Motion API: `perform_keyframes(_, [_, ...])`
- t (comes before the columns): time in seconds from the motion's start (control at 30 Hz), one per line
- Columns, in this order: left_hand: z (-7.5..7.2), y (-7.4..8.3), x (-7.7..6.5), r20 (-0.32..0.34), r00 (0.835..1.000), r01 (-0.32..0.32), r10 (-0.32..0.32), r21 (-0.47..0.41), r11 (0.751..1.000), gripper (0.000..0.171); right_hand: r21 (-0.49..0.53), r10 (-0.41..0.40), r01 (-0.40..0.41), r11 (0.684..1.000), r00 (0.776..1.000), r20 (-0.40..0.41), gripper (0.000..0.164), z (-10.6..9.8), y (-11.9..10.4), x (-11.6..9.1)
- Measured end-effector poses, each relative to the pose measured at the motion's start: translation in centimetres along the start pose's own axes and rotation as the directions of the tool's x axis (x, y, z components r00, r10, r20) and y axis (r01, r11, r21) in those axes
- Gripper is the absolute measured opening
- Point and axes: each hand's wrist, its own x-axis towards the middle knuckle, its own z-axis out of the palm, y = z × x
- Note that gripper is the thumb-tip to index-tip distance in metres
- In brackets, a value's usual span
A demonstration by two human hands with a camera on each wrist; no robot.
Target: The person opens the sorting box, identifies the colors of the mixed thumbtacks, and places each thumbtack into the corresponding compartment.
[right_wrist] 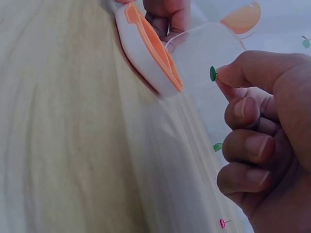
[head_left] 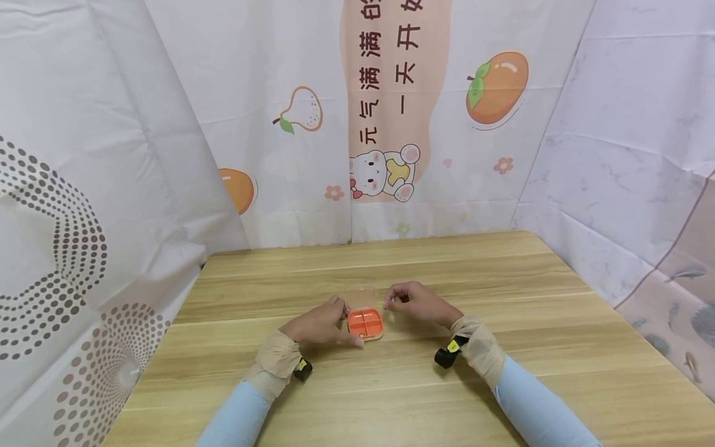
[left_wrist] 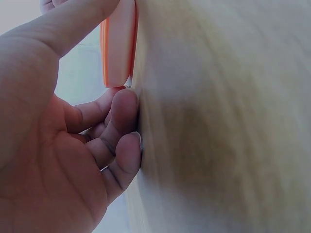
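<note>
A small orange-and-white pill box (head_left: 365,324) sits on the table with its clear lid (head_left: 363,297) swung up and back. Dividers split its orange inside into several compartments. My left hand (head_left: 324,323) holds the box from the left, thumb at the near side and fingers at the rear corner. In the left wrist view the other fingertips (left_wrist: 129,150) rest on the tabletop. To the right of the box, my right hand (head_left: 419,303) pinches a green thumbtack (right_wrist: 213,74) between thumb and index finger, its flat head facing the box. The remaining fingers are curled in.
A pink thumbtack (right_wrist: 222,223) lies on the wooden table (head_left: 447,397) near the right hand. Printed curtains (head_left: 290,205) hang behind the table and along both sides. Each wrist carries a small black camera (head_left: 447,355) strapped on with tan wrap.
</note>
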Motion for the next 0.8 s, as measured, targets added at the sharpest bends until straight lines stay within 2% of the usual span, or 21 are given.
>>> perform_keyframes(0.17, [-0.1,-0.1,0.1,0.001,1.000,0.000,0.000,-0.001,1.000,0.077,-0.005,-0.008,0.008,1.000,1.000,0.003,0.011,0.3,0.0,0.1])
perform_keyframes(0.5, [-0.1,0.1,-0.1,0.002,1.000,0.001,-0.001,-0.019,1.000,0.072,0.004,-0.015,0.015,1.000,1.000,0.017,0.013,0.8,-0.5,0.1])
perform_keyframes(0.8, [0.0,0.4,-0.2,0.002,1.000,0.010,-0.010,-0.027,1.000,0.069,-0.034,-0.040,0.040,0.999,0.999,0.020,0.014,1.4,-0.6,0.3])
